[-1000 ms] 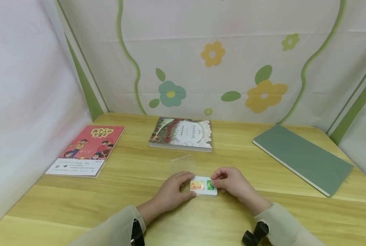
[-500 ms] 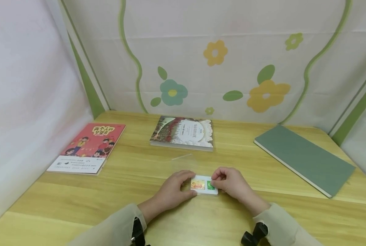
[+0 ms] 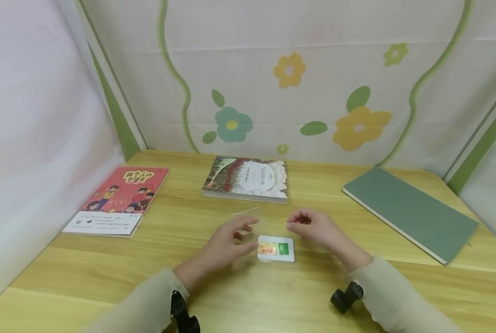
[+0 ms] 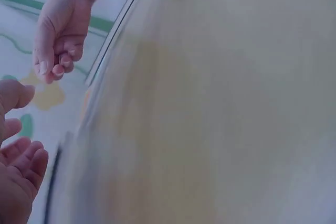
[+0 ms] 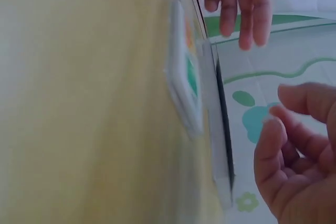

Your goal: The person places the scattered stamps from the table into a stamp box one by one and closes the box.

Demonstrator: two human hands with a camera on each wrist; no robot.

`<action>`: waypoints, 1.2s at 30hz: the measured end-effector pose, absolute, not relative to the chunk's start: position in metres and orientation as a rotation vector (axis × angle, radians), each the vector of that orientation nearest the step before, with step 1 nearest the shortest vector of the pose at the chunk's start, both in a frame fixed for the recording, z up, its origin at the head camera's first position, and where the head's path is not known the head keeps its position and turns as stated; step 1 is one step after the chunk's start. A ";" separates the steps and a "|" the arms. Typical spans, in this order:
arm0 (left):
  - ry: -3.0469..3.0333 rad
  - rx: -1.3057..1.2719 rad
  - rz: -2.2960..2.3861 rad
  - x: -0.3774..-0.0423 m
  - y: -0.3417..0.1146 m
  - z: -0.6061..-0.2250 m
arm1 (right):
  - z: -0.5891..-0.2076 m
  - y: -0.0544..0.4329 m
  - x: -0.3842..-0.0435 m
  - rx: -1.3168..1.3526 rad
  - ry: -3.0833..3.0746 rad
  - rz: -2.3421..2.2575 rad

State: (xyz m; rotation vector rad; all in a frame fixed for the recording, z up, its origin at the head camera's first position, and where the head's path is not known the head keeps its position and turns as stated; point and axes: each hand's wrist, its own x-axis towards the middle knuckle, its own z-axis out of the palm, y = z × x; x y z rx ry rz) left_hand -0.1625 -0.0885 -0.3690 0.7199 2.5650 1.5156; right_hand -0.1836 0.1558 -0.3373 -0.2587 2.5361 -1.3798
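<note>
A small stack of white-bordered cards [image 3: 275, 249] lies on the wooden table, its top card bearing an orange-yellow picture and a green one. The stack shows edge-on in the right wrist view. Left of the cards is my left hand [image 3: 223, 243], raised off them, thumb and fingers apart with nothing between them. My right hand [image 3: 320, 231] hovers beyond the cards' right side, fingers loosely bent and holding nothing; in the right wrist view [image 5: 299, 150] its thumb stands apart from the fingers. Behind the left fingertips lies a see-through plastic piece [image 3: 248, 212], partly hidden.
A red picture book [image 3: 123, 196] lies on the left of the table [image 3: 189, 222]. At the back middle is a thick illustrated book [image 3: 244, 180], and a green hardcover book [image 3: 410, 212] lies on the right. A flower-print cloth [image 3: 256, 83] hangs behind the table.
Both hands have let go of the card stack. The left has lifted and drawn back left; the right has risen away from the cards. The stack stays on the table.
</note>
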 end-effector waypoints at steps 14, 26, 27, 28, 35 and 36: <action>2.701 0.517 1.363 -0.194 -0.118 -0.359 | -0.328 0.140 -0.244 -1.005 2.574 -0.863; 2.582 0.479 1.238 -0.205 -0.120 -0.364 | -0.338 0.113 -0.263 -1.115 2.539 -0.573; 2.587 0.489 1.229 -0.205 -0.120 -0.365 | -0.339 0.112 -0.263 -1.128 2.538 -0.564; 2.593 0.497 1.220 -0.205 -0.119 -0.366 | -0.340 0.111 -0.264 -1.141 2.536 -0.558; 2.651 0.531 1.165 -0.207 -0.116 -0.368 | -0.344 0.105 -0.266 -1.219 2.542 -0.547; 2.658 0.531 1.160 -0.208 -0.116 -0.369 | -0.344 0.104 -0.266 -1.222 2.542 -0.551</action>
